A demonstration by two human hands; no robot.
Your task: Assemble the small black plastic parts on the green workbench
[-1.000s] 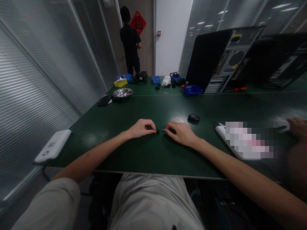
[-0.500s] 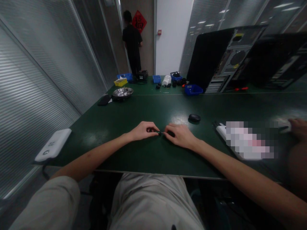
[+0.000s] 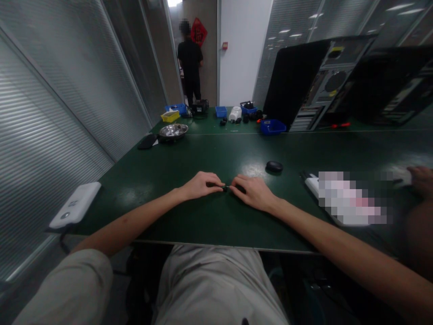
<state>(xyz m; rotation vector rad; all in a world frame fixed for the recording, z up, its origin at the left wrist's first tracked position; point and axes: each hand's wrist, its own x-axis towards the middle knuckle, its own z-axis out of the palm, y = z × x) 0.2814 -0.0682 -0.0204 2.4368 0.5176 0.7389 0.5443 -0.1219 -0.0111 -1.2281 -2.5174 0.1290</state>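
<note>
Both my hands rest over the dark green table [image 3: 199, 225], fingertips almost meeting. My left hand [image 3: 203, 185] pinches a small dark piece [image 3: 225, 188] between thumb and fingers; it is too small to name. From the right, my right hand [image 3: 253, 191] has its thumb and forefinger closed at a thin, light end of that same piece. Whether the piece is one part or two, I cannot tell. Beyond my right hand lies a rounded black object [image 3: 274, 166] that looks like a computer mouse.
A white power bank-like box [image 3: 75, 205] lies at the left edge. Right are a blurred-out white item [image 3: 313, 189] and another person's hand [image 3: 421, 178]. Farther back stand a metal bowl [image 3: 173, 131], blue trays [image 3: 272, 127] and computer cases [image 3: 294, 81]. A person [image 3: 190, 61] stands behind.
My hands stay nearly in place, with the left fingers shifting slightly around the small dark piece. The standing person at the back has moved a little to the right and turned.
</note>
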